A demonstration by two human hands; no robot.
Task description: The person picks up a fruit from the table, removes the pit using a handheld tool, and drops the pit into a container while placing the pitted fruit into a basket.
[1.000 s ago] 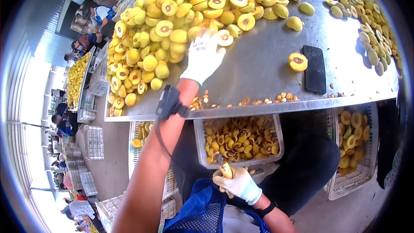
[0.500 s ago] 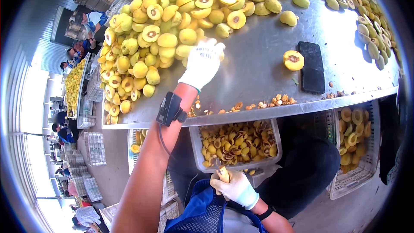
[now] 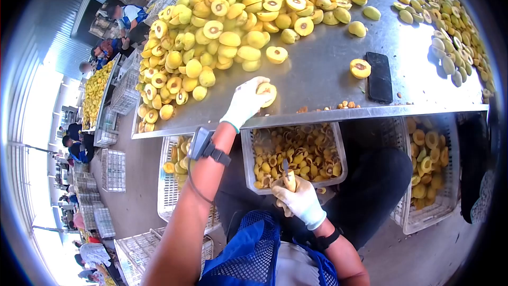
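Observation:
My left hand (image 3: 246,103), in a white glove, is closed on a yellow fruit half (image 3: 267,95) just above the front edge of the metal table (image 3: 317,85). Behind it lies a large heap of yellow fruit halves (image 3: 229,39), some showing brown pits. My right hand (image 3: 300,201), gloved too, grips a pitting tool (image 3: 289,180) by its pale handle, with the dark metal tip pointing up. Beyond the tool sits a bin of pitted fruit pieces (image 3: 343,153), below the table edge.
A black phone (image 3: 379,78) lies on the table beside a single fruit half (image 3: 360,69). More halves (image 3: 450,32) spread at the far right. White crates (image 3: 407,222) with fruit stand under the table. Several people work at the left, by another table.
My left hand has come back from the heap towards the table's front edge, now with a fruit half in it. My right hand still holds the tool.

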